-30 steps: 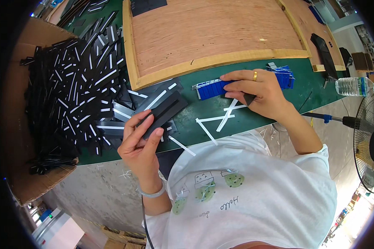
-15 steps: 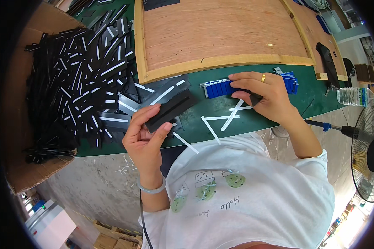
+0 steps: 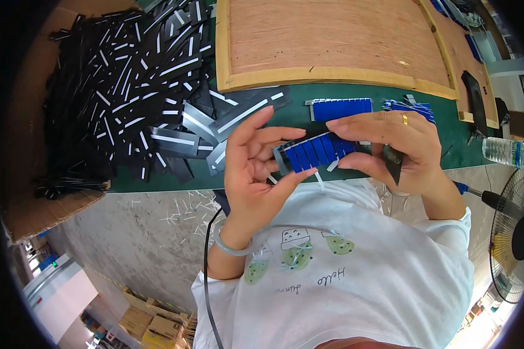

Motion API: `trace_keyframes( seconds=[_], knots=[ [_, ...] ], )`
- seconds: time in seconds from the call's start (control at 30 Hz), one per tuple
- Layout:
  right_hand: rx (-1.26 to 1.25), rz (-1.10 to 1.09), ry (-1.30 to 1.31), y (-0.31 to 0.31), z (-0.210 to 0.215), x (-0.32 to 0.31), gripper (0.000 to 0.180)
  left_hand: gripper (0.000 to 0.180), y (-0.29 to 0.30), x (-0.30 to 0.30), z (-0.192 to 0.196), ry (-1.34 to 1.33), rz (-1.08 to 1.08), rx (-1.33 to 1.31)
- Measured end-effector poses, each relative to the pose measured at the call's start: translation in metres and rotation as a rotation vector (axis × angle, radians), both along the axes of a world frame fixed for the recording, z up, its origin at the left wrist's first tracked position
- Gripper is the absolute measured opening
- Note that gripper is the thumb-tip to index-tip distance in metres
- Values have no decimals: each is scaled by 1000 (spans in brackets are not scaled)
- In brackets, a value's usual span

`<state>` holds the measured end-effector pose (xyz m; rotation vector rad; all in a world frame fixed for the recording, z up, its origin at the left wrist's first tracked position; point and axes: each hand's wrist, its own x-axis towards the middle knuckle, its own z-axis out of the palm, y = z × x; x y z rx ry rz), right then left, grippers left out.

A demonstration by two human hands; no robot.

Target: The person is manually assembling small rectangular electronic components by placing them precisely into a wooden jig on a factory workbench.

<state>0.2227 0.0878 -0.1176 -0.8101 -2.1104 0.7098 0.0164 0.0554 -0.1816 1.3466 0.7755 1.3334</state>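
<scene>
Between my hands is a row of narrow blue strips (image 3: 313,155), lying side by side across a flat black piece (image 3: 280,158), tilted up to the right. My left hand (image 3: 253,160) supports the left end, its thumb along the near edge and its index finger raised. The thumb and fingertips of my right hand (image 3: 404,142) pinch the right end. A dark, pointed blade-like piece (image 3: 395,166) is also tucked in the right palm. Just beyond, another blue strip row (image 3: 342,109) lies on the green table, and a looser blue bundle (image 3: 410,109) sits to its right.
Many black pieces with white stripes (image 3: 122,99) fill a cardboard box (image 3: 26,212) and spill onto the table (image 3: 186,183). A wood-framed board (image 3: 332,75) lies at the back. To the right are a plastic bottle (image 3: 501,150) and a fan (image 3: 515,232).
The right hand has lifted a blue strip row off the table and brought it to the black piece in my left hand. My left hand has moved right and up; the view has shifted.
</scene>
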Motion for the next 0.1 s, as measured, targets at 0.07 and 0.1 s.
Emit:
trace_keyframes(
  seconds=[0.07, 0.1],
  knots=[
    [-61, -37, -85, -1, -1, 2, 36, 85, -2, 0, 1, 5, 10, -21],
    [-61, -43, -107, -2, -2, 3, 35, 81, -1, -1, -2, 0, -17, 15]
  ],
)
